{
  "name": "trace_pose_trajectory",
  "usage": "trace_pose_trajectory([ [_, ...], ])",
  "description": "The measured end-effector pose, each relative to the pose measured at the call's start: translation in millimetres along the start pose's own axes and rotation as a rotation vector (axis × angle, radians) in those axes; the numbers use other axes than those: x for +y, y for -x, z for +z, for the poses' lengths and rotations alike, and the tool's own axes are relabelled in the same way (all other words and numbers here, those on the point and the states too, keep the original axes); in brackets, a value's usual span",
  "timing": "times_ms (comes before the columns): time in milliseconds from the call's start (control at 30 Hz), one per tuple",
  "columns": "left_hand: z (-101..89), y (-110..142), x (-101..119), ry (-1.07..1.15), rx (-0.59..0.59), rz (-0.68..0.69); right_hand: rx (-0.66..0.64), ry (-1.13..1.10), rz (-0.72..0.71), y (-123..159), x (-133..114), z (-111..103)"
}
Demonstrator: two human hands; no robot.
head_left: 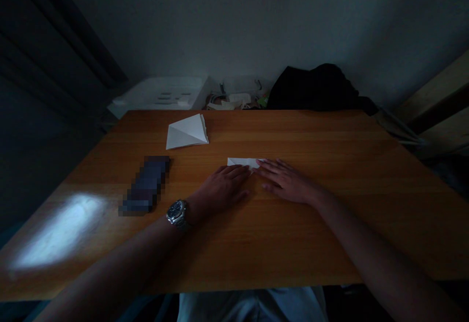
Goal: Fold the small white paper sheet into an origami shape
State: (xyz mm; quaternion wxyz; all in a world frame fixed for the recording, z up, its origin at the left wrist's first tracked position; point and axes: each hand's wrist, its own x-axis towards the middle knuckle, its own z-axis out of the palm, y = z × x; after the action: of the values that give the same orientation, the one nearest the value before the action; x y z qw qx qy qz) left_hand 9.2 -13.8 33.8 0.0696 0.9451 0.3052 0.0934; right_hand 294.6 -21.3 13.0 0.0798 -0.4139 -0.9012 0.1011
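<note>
A small folded piece of white paper (242,161) lies flat near the middle of the wooden table (227,253). My left hand (225,185) rests on its left and near part, palm down with the fingers stretched out; a metal watch (177,212) is on that wrist. From the other side, my right hand (284,180) lies flat with spread fingers, its fingertips over the paper's right end. Both hands cover part of the paper, so its full outline is hidden.
More folded white paper (187,131) lies at the back left. A pixelated dark flat object (146,185) sits left of my left arm. Behind the table's far edge are a white plastic tray (176,92), cluttered small items (234,99) and black cloth (315,87).
</note>
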Motion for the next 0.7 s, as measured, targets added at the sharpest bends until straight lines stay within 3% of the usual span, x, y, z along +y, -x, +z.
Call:
trace_pose_trajectory([
  [200,2.4,0.9,-2.1,0.018,0.012,0.009,0.082,0.03,0.11,3.1,14.1,2.5],
  [700,5.5,0.5,-4.6,0.006,-0.024,0.001,0.105,0.086,0.088,3.3,16.2,3.7],
])
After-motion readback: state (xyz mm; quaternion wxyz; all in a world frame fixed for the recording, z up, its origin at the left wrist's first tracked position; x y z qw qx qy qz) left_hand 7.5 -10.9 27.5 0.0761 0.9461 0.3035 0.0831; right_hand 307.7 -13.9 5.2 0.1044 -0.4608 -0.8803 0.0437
